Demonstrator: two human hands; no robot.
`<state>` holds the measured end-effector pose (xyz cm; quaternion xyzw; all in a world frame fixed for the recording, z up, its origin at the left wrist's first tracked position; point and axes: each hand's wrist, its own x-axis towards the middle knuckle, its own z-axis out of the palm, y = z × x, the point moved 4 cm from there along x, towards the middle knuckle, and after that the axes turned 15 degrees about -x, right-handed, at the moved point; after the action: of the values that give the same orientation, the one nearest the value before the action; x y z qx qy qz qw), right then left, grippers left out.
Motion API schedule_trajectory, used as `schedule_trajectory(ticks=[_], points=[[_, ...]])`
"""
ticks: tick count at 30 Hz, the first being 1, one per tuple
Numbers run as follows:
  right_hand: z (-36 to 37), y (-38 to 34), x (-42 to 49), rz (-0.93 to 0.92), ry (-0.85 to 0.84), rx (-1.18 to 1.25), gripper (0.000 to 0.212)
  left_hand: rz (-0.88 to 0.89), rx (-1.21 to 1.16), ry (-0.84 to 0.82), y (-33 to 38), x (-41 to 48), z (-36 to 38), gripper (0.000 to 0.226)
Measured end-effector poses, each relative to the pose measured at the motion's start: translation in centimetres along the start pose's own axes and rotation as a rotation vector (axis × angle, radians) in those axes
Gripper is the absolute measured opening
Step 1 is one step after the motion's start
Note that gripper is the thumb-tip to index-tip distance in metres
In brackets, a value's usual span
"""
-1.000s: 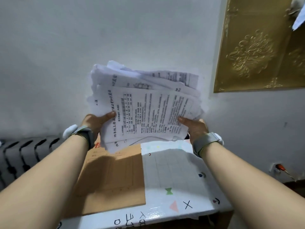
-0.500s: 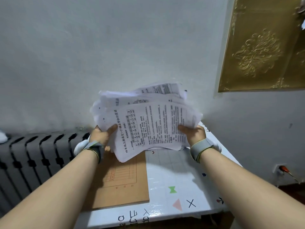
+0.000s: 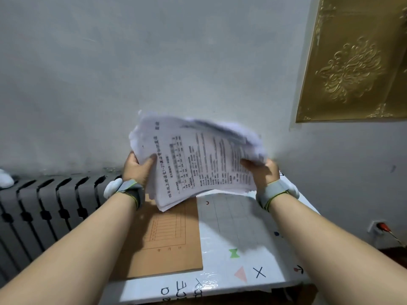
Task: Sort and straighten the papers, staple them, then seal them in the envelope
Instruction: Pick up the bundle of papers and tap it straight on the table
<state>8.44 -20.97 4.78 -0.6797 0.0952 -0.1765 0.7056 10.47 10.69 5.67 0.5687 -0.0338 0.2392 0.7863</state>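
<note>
A loose stack of printed white papers (image 3: pixel 198 159) hangs in the air above the far end of the small table, its sheets uneven and its far edge blurred. My left hand (image 3: pixel 137 167) grips the stack's left edge, thumb on top. At the right edge my right hand (image 3: pixel 263 171) holds it the same way. A brown paper envelope (image 3: pixel 163 241) with a red printed grid lies flat on the table's left half, below the stack. No stapler is in view.
The table (image 3: pixel 237 234) has a white cover with a faint grid and coloured marks; its front edge is close to me. A dark radiator (image 3: pixel 50 205) stands to the left against the grey wall. A gold embossed panel (image 3: pixel 356 62) hangs at the upper right. A wall socket (image 3: pixel 380 226) sits low at the right.
Both hands have lowered the paper stack toward the table and drawn its sheets closer together. The envelope has not moved.
</note>
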Motion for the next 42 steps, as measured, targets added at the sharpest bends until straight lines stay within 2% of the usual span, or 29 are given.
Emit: schedule_trajectory(ticks=[3, 5, 8, 9, 10, 12, 14, 16, 18, 20, 22, 25, 27, 30, 32, 34, 37, 39, 41, 42], points=[[0.1, -1.3, 0.6, -0.082, 0.027, 0.008, 0.018, 0.083, -0.004, -0.085, 1.6, 0.4, 1.0, 0.063], [0.0, -0.8, 0.5, -0.06, -0.048, 0.013, 0.026, 0.008, 0.096, -0.131, 1.1, 0.0, 1.0, 0.079], [0.1, 1.1, -0.2, 0.005, -0.167, -0.13, 0.04, -0.159, 0.171, -0.13, -1.7, -0.9, -0.7, 0.095], [0.2, 1.6, -0.3, 0.013, -0.154, -0.165, 0.038, -0.198, 0.187, -0.119, -2.2, -1.2, -1.0, 0.094], [0.2, 1.9, -0.2, 0.013, -0.114, -0.173, 0.034, -0.212, 0.209, -0.11, -2.5, -1.6, -1.1, 0.083], [0.4, 1.5, 0.0, -0.015, -0.045, -0.149, 0.022, -0.181, 0.23, -0.052, -2.4, -1.5, -0.9, 0.047], [0.5, 0.4, 0.5, -0.069, -0.04, -0.073, 0.021, -0.123, 0.149, -0.001, -1.4, -1.1, -0.4, 0.035], [0.6, -0.4, 0.7, -0.08, -0.107, 0.02, 0.027, -0.105, 0.052, -0.027, -0.5, -0.5, 0.0, 0.05], [0.5, -0.4, 0.4, -0.064, -0.159, -0.026, 0.038, -0.133, 0.094, -0.062, -0.7, -0.4, -0.2, 0.069], [0.4, 0.6, 0.0, -0.043, -0.169, -0.102, 0.041, -0.158, 0.123, -0.065, -1.7, -0.8, -0.9, 0.075], [0.3, 1.5, -0.3, -0.038, -0.129, -0.164, 0.036, -0.149, 0.099, -0.064, -2.5, -1.4, -1.2, 0.071], [0.3, 0.9, 0.0, -0.031, -0.053, -0.117, 0.026, -0.078, -0.006, -0.085, -1.5, -1.2, 0.0, 0.048], [0.1, -0.1, 0.3, -0.057, -0.061, -0.028, 0.028, -0.022, -0.055, -0.109, -0.4, -0.4, 0.7, 0.053], [0.0, 0.4, 0.0, -0.057, -0.151, -0.092, 0.041, -0.126, 0.098, -0.116, -2.1, -0.1, -0.1, 0.069], [0.0, 1.7, -0.4, -0.022, -0.147, -0.163, 0.039, -0.189, 0.269, -0.127, -3.6, -0.6, -0.7, 0.052], [-0.4, 1.8, -0.4, -0.016, -0.048, -0.167, 0.022, -0.136, 0.402, -0.108, -3.3, -0.5, -0.6, 0.038], [-0.6, 0.4, 0.3, -0.071, -0.031, -0.092, 0.018, -0.072, 0.17, -0.095, -1.8, -0.4, 0.0, 0.051], [-0.6, 0.1, 0.5, -0.08, -0.058, -0.107, 0.026, -0.118, 0.167, -0.095, -1.9, -0.9, 0.0, 0.059], [-0.5, 0.8, 0.4, -0.051, -0.088, -0.188, 0.032, -0.193, 0.376, -0.166, -2.2, -2.1, 0.9, 0.041], [-0.5, 1.0, 0.4, -0.045, -0.075, -0.216, 0.027, -0.186, 0.474, -0.182, -2.5, -2.3, 1.2, 0.033]])
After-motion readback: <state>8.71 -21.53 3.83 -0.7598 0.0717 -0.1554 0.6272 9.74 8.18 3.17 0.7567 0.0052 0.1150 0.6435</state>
